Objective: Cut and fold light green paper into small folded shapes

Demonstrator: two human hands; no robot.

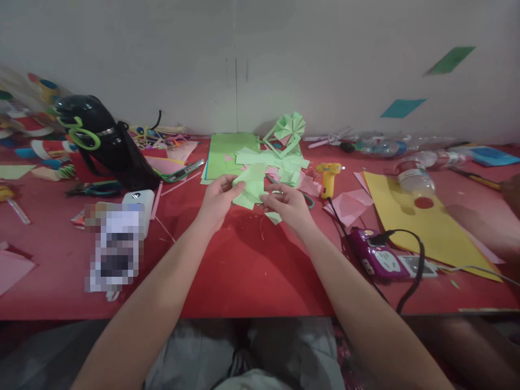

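where the red table comes nearest the hands, a small green scrap lies at 5 o'clock from the green paper. that paper is mid-table, held up between both hands. left hand: thumb and fingers pinched on its left edge. right hand: narrow pinch at lower right edge, exact finger contact partly hidden. handling, my read: near weightless, limp, creases and tears easily, not slippery. best taken lightly by opposite edges, fingertips only, no crushing the middle. containers: clear bottle, red-and-white label, at 3 o'clock over the yellow sheet; no contents i can make out. black glossy vessel between 9 and 10 o'clock, opaque, can't tell what's inside. farther back, between 2 and 3, more clear bottles near the wall; fill unreadable.
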